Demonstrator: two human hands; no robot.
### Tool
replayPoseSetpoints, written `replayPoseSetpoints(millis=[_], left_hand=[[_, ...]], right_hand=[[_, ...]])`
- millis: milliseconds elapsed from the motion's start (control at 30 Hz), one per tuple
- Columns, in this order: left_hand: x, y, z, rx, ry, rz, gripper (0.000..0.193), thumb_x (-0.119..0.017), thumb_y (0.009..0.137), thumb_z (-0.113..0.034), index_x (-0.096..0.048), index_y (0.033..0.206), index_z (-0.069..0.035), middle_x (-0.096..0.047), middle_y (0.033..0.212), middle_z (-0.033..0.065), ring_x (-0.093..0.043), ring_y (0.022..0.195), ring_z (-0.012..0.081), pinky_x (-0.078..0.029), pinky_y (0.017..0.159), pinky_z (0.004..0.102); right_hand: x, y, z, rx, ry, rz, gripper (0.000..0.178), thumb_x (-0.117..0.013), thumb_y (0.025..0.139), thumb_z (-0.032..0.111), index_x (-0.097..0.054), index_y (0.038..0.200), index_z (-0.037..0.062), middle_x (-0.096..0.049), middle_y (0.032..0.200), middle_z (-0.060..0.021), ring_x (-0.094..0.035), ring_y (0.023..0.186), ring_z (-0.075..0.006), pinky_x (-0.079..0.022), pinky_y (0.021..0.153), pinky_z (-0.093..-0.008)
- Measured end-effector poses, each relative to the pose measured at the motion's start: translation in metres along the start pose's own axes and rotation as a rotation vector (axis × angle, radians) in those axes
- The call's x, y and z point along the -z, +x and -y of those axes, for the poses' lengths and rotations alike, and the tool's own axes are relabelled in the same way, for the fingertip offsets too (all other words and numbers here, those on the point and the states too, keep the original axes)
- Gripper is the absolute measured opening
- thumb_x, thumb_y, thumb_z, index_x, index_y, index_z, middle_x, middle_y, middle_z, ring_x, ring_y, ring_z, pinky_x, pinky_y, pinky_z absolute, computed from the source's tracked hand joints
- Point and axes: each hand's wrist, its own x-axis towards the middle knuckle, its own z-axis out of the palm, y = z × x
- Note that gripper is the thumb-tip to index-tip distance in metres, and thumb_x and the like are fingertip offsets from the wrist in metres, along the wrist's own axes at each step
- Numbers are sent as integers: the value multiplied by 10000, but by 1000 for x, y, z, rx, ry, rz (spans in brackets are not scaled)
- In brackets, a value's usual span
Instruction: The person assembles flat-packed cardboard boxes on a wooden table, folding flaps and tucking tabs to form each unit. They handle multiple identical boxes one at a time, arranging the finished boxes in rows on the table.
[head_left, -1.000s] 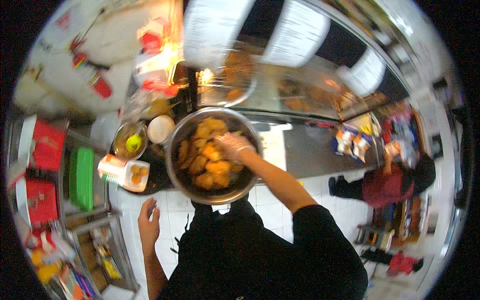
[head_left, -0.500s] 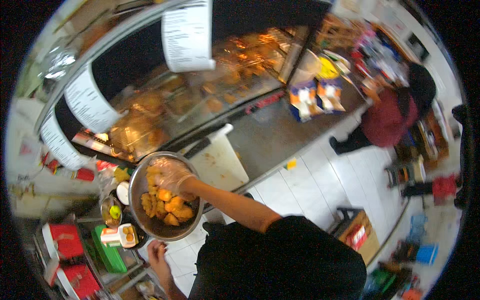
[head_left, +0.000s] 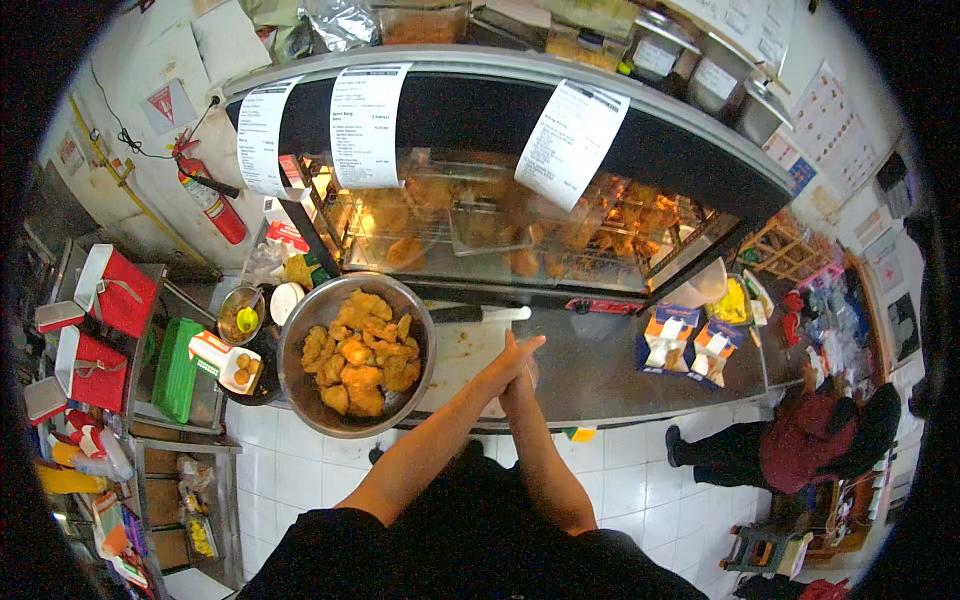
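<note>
My left hand [head_left: 511, 362] crosses over my right hand [head_left: 516, 388] above the counter, the two touching. The left hand's visible fingers stretch out to the right. Most of my right hand's fingers are hidden behind it, and a faint clear film, like a thin plastic glove, shows beside them. Left of my hands stands a steel bowl [head_left: 426, 375] holding several pieces of battered fried chicken [head_left: 362, 376]. Just beyond my hands, a knife with a white handle [head_left: 505, 314] lies at the far edge of a white cutting board [head_left: 455, 362].
A glass warming cabinet [head_left: 460, 235] with paper slips spans the back of the counter [head_left: 590, 365]. Two printed food boxes [head_left: 664, 342] stand at the right, near a person in dark red [head_left: 800, 445]. A green tray [head_left: 178, 370] and red boxes [head_left: 92, 365] are at left.
My gloved right hand has left the bowl and moved right, over the board. My left hand has come up from below the bowl to meet it. The whole view has turned.
</note>
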Motion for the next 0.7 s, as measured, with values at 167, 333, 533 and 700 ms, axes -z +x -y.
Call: replayPoseSetpoints(millis=[167, 333, 533, 700], left_hand=[[-24, 90, 73, 94, 84, -167, 1008, -677, 908, -426, -44, 1584, -30, -256, 1568, 318, -311, 1445, 442, -322, 1148, 465], [18, 97, 64, 219, -384, -98, 1005, -685, 903, -386, -42, 1594, -43, -330, 1546, 221, -368, 1391, 353, -320, 1125, 437], [50, 70, 28, -76, 177, -367, 817, -640, 910, -297, -226, 1560, -27, -336, 1571, 217, -318, 1449, 374, -308, 1157, 433], [51, 16, 29, 13, 1289, 324, 800, -675, 858, -399, -345, 1492, -40, -396, 1525, 224, -356, 1394, 433, -373, 1089, 547]], right_hand=[[15, -35, 16, 6, -95, 193, 466, -499, 1031, 346, -499, 1407, 71, -609, 1228, -54, -586, 1039, -194, -457, 907, -317], [-4, -58, 50, 312, -327, 96, 375, -670, 943, 155, -588, 1285, 26, -623, 1213, -79, -589, 1037, -178, -468, 898, -321], [-154, -58, 212, 1272, -200, 71, 635, -772, 869, 121, -435, 1384, -33, -575, 1296, -189, -587, 1175, -248, -488, 987, -362], [-178, -63, 303, 916, -187, 482, 356, -756, 864, 76, -621, 1175, -32, -703, 1038, -108, -681, 906, -165, -552, 810, -323]])
